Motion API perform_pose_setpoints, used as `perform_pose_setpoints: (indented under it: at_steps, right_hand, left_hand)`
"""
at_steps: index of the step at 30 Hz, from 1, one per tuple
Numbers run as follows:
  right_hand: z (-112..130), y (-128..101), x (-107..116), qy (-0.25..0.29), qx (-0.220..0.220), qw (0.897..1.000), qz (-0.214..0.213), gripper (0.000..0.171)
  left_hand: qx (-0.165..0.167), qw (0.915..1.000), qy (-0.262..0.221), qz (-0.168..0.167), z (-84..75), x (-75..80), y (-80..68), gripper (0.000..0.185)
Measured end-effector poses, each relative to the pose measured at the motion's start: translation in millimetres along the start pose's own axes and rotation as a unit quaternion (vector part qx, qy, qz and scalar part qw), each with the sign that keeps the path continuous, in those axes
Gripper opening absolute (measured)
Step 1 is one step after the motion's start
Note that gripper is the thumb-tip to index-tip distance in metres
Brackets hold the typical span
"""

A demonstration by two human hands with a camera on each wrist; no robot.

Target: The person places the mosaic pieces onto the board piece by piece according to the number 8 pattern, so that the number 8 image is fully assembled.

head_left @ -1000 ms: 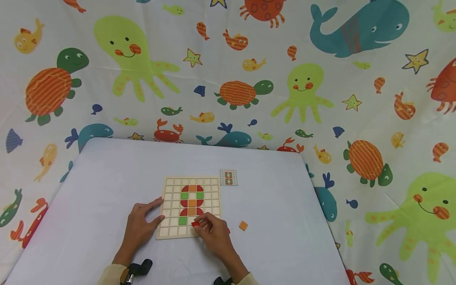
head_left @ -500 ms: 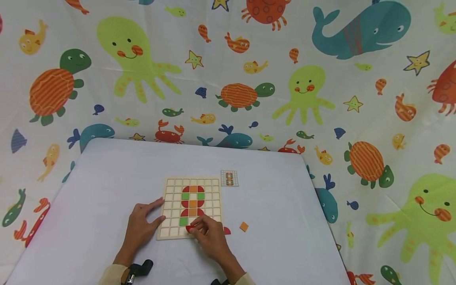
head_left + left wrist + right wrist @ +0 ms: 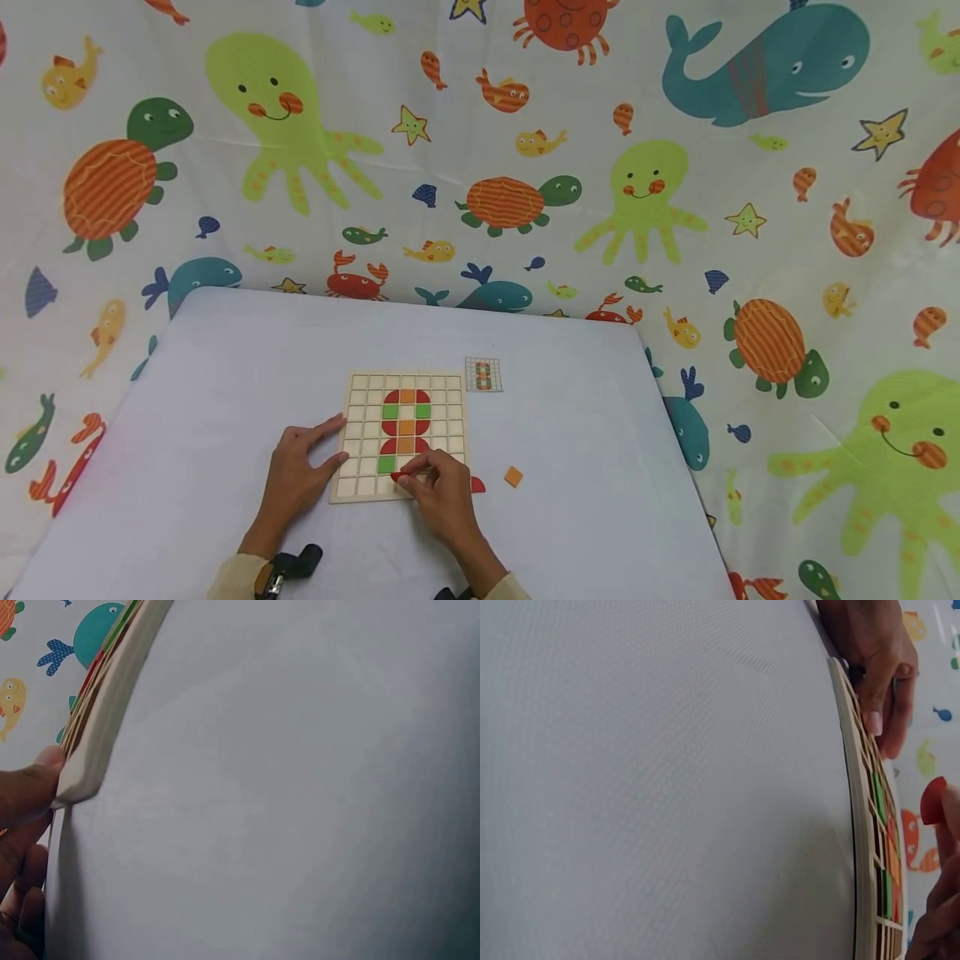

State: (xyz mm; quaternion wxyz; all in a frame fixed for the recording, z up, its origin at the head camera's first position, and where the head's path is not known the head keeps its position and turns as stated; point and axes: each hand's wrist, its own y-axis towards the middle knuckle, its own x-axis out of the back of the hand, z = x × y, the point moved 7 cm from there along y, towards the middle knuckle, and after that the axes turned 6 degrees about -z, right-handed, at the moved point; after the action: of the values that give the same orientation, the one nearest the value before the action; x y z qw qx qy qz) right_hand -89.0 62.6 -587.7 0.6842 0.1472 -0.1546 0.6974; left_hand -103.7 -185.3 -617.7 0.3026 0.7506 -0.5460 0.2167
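Observation:
A square wooden grid board (image 3: 361,487) lies on the white table with red, orange and green tiles forming a figure in its cells. My left hand (image 3: 295,469) rests at the board's left edge, thumb and index finger spread along it. Between thumb and fingertips my right hand (image 3: 446,496) pinches a red tile with a curved side (image 3: 933,801), over the board's lower rows. A green tile (image 3: 386,464) sits in the board just left of those fingertips. The right hand hides part of the board's lower right.
Right of the board lie an orange square tile (image 3: 513,476) and another red tile (image 3: 477,485), partly behind the right hand. A small pattern card (image 3: 483,375) lies by the board's upper right corner. A sea-animal cloth (image 3: 420,283) hangs behind the table.
My right hand has moved slightly left with the red tile, which has turned in the fingers. The loose red tile beside the board shows more. The left hand stays at the board's edge.

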Motion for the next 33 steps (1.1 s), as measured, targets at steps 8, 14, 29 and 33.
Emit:
perform_pose_setpoints:
  at_steps: [8,14,29,33]
  right_hand:
    - [0.4,4.0,-8.8,-0.068,-0.015,0.997,-0.028,0.013]
    - [-2.3,5.4,-19.6,-0.125,-0.025,0.992,-0.021,0.013]
    - [6.8,9.8,-28.4,-0.189,0.006,0.982,-0.010,0.014]
    - [10.2,10.1,-29.3,-0.220,0.018,0.975,-0.003,0.012]
  left_hand:
    - [-0.001,1.0000,0.000,-0.002,2.2,1.4,-0.8,0.064]
    - [-0.002,1.0000,-0.004,0.001,0.2,2.5,-1.5,0.064]
    - [-0.004,1.0000,-0.003,0.001,-3.7,2.3,-0.1,0.064]
    - [-0.005,1.0000,-0.001,-0.002,-2.1,1.3,-0.5,0.065]
